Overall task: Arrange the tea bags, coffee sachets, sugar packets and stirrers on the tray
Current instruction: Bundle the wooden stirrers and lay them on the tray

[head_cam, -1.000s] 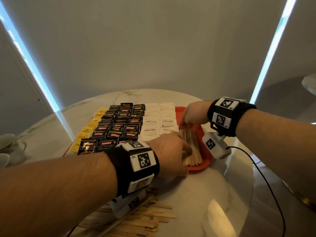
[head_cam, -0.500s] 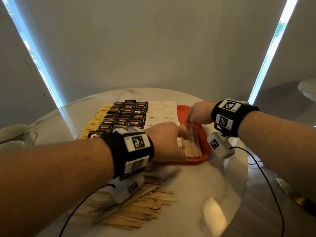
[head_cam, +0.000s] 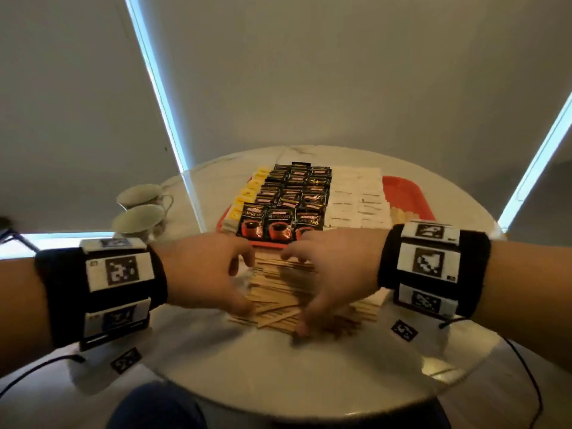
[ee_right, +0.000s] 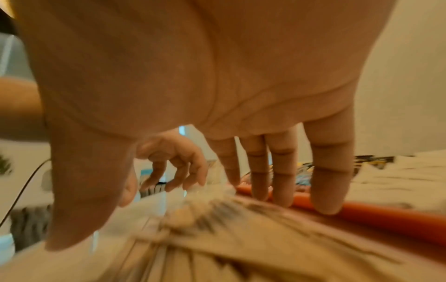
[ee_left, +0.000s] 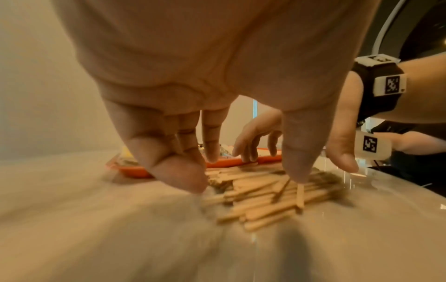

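**Both hands over the loose stirrer pile, in front of the tray**

Left hand [head_cam: 205, 272] and right hand [head_cam: 332, 274] face each other across the pile of wooden stirrers [head_cam: 280, 292] lying on the white table [head_cam: 340, 366], just in front of the tray's near edge.

- Left hand: fingers spread and extended downward, thumb tip and fingertips [ee_left: 183, 177] at the left edge of the pile. Released, nothing gripped.
- Right hand: fingers also extended, splayed, tips down at the far side of the pile against the tray's near rim; thumb reaches down at the near side. Right wrist view is heavily motion-blurred, so I can't confirm whether the tips actually touch the sticks or sit just above them. Nothing looks clasped.
- Stirrers in the pile: mostly parallel, running left-right, a few crossed at the near edge.

Red tray [head_cam: 411, 196] sits past the pile. Contents, left to right:
- yellow-tagged tea bags [head_cam: 247, 196], one column
- black coffee sachets [head_cam: 291, 193], several overlapping columns
- white sugar packets [head_cam: 356, 196], overlapping columns
- a few stirrers on tray [head_cam: 402, 215], beside the sugar packets, partly hidden by the right wristband

Right part of the tray floor is bare red.

Two cups [head_cam: 139, 212] stand on the table left of the tray.
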The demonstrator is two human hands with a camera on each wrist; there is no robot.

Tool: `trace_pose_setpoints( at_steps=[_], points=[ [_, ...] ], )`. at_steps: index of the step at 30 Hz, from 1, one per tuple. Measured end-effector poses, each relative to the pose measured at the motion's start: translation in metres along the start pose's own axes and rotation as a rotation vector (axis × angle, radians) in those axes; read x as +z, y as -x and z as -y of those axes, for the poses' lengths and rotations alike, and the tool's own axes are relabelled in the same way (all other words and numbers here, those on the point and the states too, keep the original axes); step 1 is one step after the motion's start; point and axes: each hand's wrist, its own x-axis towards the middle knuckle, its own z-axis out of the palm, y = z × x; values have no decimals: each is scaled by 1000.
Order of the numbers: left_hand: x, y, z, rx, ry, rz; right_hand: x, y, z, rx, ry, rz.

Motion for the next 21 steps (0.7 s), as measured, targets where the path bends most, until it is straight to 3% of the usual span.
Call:
trace_pose_setpoints(
  at_steps=[5, 10, 21],
  points=[
    [26, 9, 18, -46, -1, -4, 10, -21, 23, 36, 153, -13],
    [34, 5, 24, -84, 111, -54, 12, -31, 29, 42, 6, -65],
    [30, -3, 42, -75, 307, -189, 14, -43, 30, 78, -73, -81]
  ],
)
